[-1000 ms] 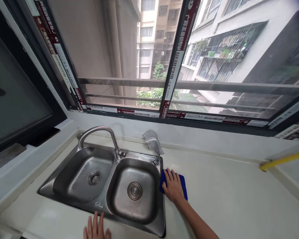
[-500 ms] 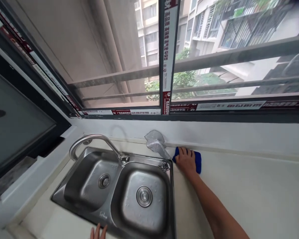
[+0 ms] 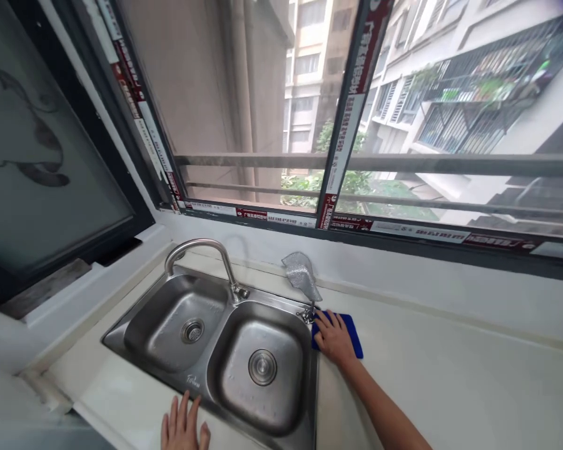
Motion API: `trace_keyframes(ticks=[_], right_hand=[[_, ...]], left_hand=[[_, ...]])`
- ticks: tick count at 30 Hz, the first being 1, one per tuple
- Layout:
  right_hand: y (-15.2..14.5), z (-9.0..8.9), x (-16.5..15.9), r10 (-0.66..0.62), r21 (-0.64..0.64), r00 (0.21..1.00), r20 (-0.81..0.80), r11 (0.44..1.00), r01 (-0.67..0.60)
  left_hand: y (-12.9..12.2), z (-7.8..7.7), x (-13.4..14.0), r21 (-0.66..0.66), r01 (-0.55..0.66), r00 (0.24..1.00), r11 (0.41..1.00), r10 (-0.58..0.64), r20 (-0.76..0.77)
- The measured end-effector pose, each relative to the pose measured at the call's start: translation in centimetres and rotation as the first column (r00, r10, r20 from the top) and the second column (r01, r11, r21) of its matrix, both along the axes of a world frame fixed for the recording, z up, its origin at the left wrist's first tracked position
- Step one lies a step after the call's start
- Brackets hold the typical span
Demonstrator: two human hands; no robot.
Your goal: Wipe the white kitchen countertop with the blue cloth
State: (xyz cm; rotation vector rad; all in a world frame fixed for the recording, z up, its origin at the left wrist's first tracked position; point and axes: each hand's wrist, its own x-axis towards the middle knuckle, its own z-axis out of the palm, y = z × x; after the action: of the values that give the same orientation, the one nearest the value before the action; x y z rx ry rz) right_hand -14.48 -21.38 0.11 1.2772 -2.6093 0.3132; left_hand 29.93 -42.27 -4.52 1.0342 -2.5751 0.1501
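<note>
blue rectangular cloth (image 3: 350,326) is returning from the white wall (image 3: 380,272), apparently rewiping beside the steel double-bowl sink (image 3: 218,337); right hand (image 3: 333,340) is pressing flat-fingered, left hand (image 3: 184,425) resting spread.

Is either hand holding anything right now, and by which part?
The right hand lies palm down over the left part of the blue cloth; whether it grips can't be told. The left hand holds nothing visible.
</note>
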Motion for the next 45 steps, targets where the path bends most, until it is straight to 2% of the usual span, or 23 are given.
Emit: trace_keyframes(ticks=[8,11,15,18,20,22,28,37,41,45], right_hand=[[1.9,1.5,9.4,0.065,0.089,0.998,0.020,0.994,-0.066],[3.3,1.9,13.0,0.095,0.104,0.992,0.081,0.989,-0.103],[5.1,1.9,16.7,0.163,0.087,0.963,0.215,0.979,-0.185],[5.8,1.8,17.4,0.229,0.089,0.942,0.247,0.962,-0.258],[5.7,1.8,16.5,0.235,0.083,0.945,0.227,0.962,-0.259],[5.0,1.8,14.7,0.192,0.076,0.964,0.183,0.975,-0.209],[1.3,1.3,7.5,0.063,0.074,0.998,0.005,0.995,-0.063],[-0.4,-0.4,-0.4,0.011,0.045,1.000,0.013,0.999,-0.011],[-0.9,0.0,-2.6,0.031,0.066,0.999,0.021,0.997,-0.032],[-1.0,-0.1,-2.5,0.021,0.051,0.999,0.029,0.998,-0.022]], left_hand=[[1.0,1.2,-0.6,0.002,0.036,0.997,0.999,-0.035,-0.075],[1.2,1.6,-0.7,0.010,0.051,0.994,0.999,-0.050,-0.092],[1.2,1.1,-0.7,0.002,0.050,0.992,0.999,-0.050,-0.112],[1.0,0.4,-0.6,-0.013,0.045,0.993,0.999,-0.046,-0.110],[0.9,0.1,-0.5,-0.015,0.034,0.995,0.999,-0.036,-0.096],[0.9,0.1,-0.4,-0.024,0.033,0.996,0.999,-0.035,-0.083],[0.9,0.6,-0.1,-0.040,0.049,0.996,0.998,-0.052,-0.069],[1.0,1.9,0.3,0.017,0.048,0.999,0.999,-0.049,0.007],[0.8,2.4,0.1,0.063,0.050,0.999,0.997,-0.051,0.006],[1.4,3.0,-0.1,0.096,0.029,1.000,0.995,-0.028,-0.011]])
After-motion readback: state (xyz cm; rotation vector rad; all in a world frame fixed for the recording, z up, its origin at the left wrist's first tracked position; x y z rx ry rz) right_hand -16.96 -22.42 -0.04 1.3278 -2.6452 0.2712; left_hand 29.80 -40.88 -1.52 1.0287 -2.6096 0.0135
